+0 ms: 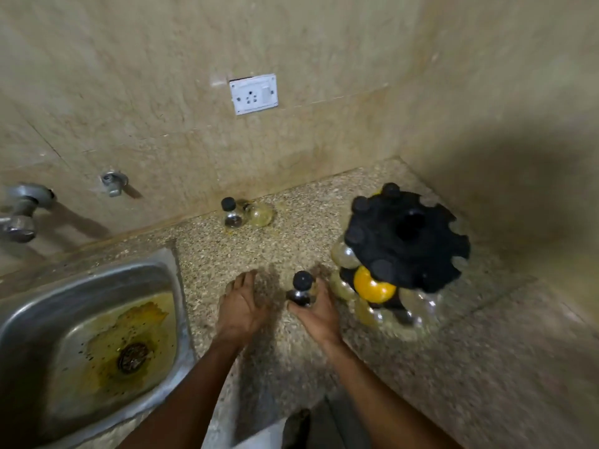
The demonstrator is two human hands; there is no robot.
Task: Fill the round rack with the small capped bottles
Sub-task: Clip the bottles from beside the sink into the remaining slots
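The round black rack (408, 238) stands at the right of the speckled counter (227, 254), near the corner. Several small glass bottles hang in its slots, one with yellow contents (372, 286). My right hand (316, 311) is shut on a small bottle with a black cap (302, 288), held upright just left of the rack. To its left my left hand (241, 303) hovers over the counter, fingers apart and holding nothing. Two more small bottles sit by the back wall: one capped and upright (231, 212), one clear and lying beside it (259, 214).
A steel sink (97, 286) with yellow stains fills the lower left. Two taps (22, 212) stick out of the wall above it. A white wall socket (253, 94) is on the back wall. The side wall closes in right of the rack.
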